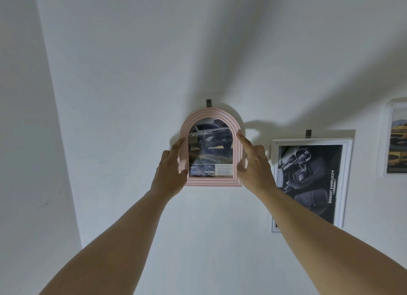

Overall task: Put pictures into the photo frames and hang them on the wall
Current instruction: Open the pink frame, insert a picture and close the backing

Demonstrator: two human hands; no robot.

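Observation:
A pink arched photo frame [211,116] with a picture of a white truck [210,138] sits against the white wall, its top just under a dark hook [208,103]. My left hand [170,173] grips the frame's left side, fingers curled round the edge. My right hand [253,165] holds the right side, with the index finger stretched up along the frame and the thumb on its front.
To the right a white rectangular frame [346,162] with a black-and-white car interior picture hangs from a second dark hook [308,133]. A third white frame [389,140] is cut off by the right border. A wall corner [59,140] runs down the left.

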